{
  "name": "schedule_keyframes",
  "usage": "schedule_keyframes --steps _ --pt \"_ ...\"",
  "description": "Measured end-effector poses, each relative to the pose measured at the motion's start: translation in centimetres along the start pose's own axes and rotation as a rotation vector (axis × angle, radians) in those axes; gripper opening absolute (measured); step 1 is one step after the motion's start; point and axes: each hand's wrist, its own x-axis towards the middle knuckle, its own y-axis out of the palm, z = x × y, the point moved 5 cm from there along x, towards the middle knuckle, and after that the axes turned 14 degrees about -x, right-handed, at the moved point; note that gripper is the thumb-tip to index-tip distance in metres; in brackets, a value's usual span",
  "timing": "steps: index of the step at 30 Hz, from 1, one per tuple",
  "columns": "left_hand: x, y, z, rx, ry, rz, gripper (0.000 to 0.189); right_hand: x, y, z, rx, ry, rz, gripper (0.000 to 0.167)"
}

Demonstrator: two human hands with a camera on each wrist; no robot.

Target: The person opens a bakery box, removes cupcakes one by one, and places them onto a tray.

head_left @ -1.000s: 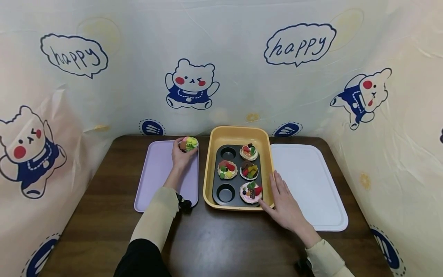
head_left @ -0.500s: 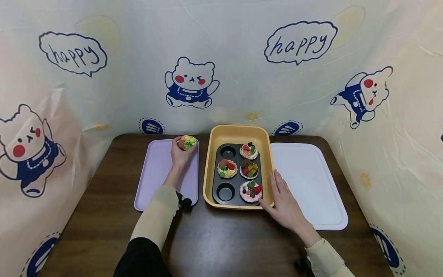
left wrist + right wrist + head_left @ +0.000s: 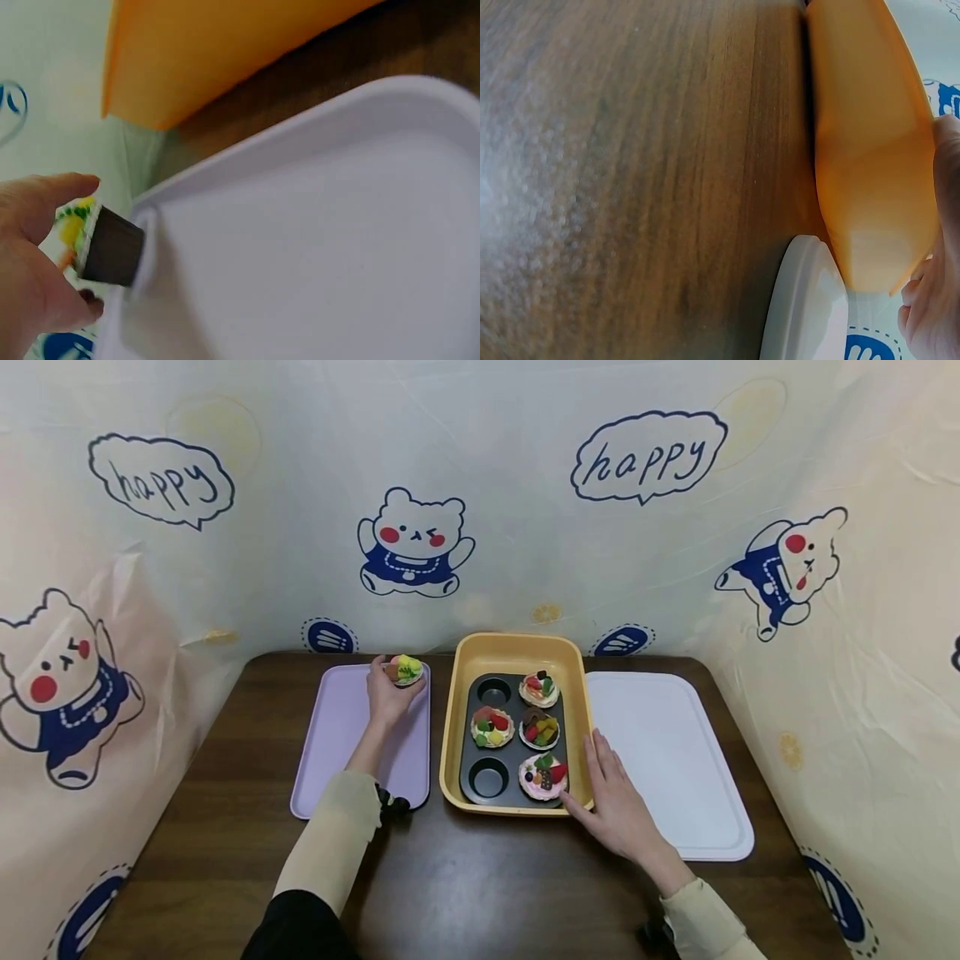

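A toy cupcake (image 3: 407,670) with yellow, green and brown toppings stands at the far right corner of the lilac tray (image 3: 337,727). In the left wrist view, the dark cup of this cupcake (image 3: 112,247) shows at the tray's corner. My left hand (image 3: 386,700) is around it, thumb and fingers spread with small gaps to its sides. My right hand (image 3: 618,810) lies with straight fingers along the right rim of the yellow basin (image 3: 517,647). Inside the basin is a dark muffin pan (image 3: 472,768) holding several toy cupcakes, one of them pink (image 3: 543,777).
Two wells of the pan's left column, the far one (image 3: 494,692) and the near one (image 3: 489,777), hold nothing. A white tray (image 3: 675,752) lies right of the basin on the brown wooden table (image 3: 465,885). A printed curtain (image 3: 517,560) hangs behind.
My left hand has shifted slightly left and its fingers have loosened from the cupcake, which now sits at the tray's corner. My right hand has stayed at the basin rim.
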Motion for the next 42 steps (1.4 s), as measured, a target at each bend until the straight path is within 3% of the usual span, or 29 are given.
schedule_keyframes --steps 5,10,13,21,27,31,34,39,42 --pt "-2.1 -0.1 -2.4 0.075 0.073 0.065 0.092 -0.1 0.0 0.0 -0.009 0.003 -0.003 0.111" --pt "-4.4 0.5 -4.7 0.067 0.108 0.203 0.09 -0.2 -0.1 0.1 -0.032 0.005 -0.003 0.112" --pt "-5.8 1.1 -5.5 0.093 0.125 0.264 0.09 -0.3 -0.1 0.1 -0.041 0.009 0.002 0.113" --pt "-8.9 2.6 -7.0 0.153 0.208 0.335 0.087 -0.4 -0.1 0.1 -0.065 0.004 -0.012 0.116" --pt "-10.0 4.4 -6.8 0.14 0.258 0.443 0.083 -0.4 -0.1 0.1 -0.071 0.01 -0.023 0.119" --pt "-10.5 5.1 -6.2 0.107 0.259 0.476 0.082 -0.4 0.0 0.2 -0.068 0.007 -0.021 0.12" --pt "-10.8 5.7 -6.0 0.087 0.308 0.5 0.079 -0.3 -0.1 0.2 -0.078 0.004 -0.02 0.12" --pt "-11.4 7.4 -6.1 0.193 0.448 0.591 0.075 -0.3 -0.3 0.2 -0.089 0.006 -0.016 0.12" --pt "-11.9 8.5 -6.0 0.296 0.492 0.654 0.078 -0.3 -0.3 0.3 -0.085 0.004 -0.019 0.12"
